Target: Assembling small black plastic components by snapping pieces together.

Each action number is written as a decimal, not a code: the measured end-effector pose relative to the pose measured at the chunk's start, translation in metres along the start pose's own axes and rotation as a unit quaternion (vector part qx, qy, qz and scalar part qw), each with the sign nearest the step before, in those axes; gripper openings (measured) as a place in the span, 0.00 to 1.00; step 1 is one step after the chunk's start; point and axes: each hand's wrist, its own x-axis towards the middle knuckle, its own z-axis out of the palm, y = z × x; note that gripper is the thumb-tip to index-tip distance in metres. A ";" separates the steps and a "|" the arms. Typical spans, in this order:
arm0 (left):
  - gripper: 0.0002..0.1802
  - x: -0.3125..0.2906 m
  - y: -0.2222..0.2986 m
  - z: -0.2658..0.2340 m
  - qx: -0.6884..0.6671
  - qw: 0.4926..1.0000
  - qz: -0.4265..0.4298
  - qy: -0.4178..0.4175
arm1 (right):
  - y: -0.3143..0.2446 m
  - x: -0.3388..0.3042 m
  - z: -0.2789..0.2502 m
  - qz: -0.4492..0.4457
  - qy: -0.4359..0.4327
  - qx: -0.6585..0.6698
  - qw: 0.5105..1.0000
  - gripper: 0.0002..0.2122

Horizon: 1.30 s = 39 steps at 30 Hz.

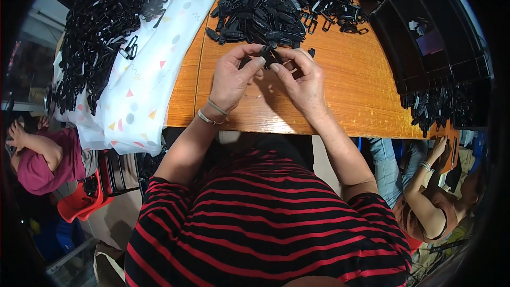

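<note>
My left hand [232,78] and my right hand [304,81] meet above the wooden table, near its front edge. Between their fingertips they hold a small black plastic part [270,56]; thumbs and forefingers pinch it from both sides. The fingers cover much of the part, so its exact kind does not show. Just beyond my hands lies a big heap of similar black plastic parts [260,18], with several open rectangular frames at its right side.
A patterned white cloth [178,37] covers the table's left side, under another heap of black parts [101,32]. A large black bin [430,37] stands at right, with more black parts [433,109] by it. Other people sit at left [50,154] and right [425,202].
</note>
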 end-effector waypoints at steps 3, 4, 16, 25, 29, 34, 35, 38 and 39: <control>0.15 -0.001 -0.001 -0.001 0.012 1.000 0.021 -0.011 | 0.001 0.000 0.002 0.005 0.002 0.005 1.000 0.11; 0.15 -0.002 -0.001 -0.002 0.014 1.000 0.024 -0.013 | 0.000 -0.001 0.002 0.005 0.002 0.005 1.000 0.11; 0.13 -0.025 -0.007 -0.001 0.094 0.993 0.063 -0.015 | 0.004 -0.022 0.024 -0.075 0.022 -0.087 0.993 0.14; 0.11 -0.015 0.018 0.006 0.022 0.995 0.088 -0.043 | -0.006 -0.005 0.031 -0.108 -0.021 -0.075 0.991 0.18; 0.12 -0.018 0.024 0.005 0.002 0.994 0.099 -0.042 | -0.016 -0.006 0.040 -0.071 -0.010 -0.037 0.997 0.17; 0.15 -0.054 0.020 -0.033 0.155 0.988 0.016 0.004 | -0.016 -0.027 0.045 0.011 -0.182 0.031 0.983 0.18; 0.16 -0.070 0.027 -0.053 0.268 0.963 0.003 -0.003 | -0.012 -0.030 0.043 -0.004 -0.191 0.023 0.981 0.18; 0.22 -0.126 0.036 -0.111 0.187 0.977 -0.082 0.057 | 0.012 -0.032 0.019 -0.014 -0.148 -0.026 0.989 0.18; 0.22 -0.148 0.038 -0.132 0.240 0.965 -0.093 0.053 | 0.025 -0.029 0.004 -0.009 -0.125 -0.074 0.989 0.16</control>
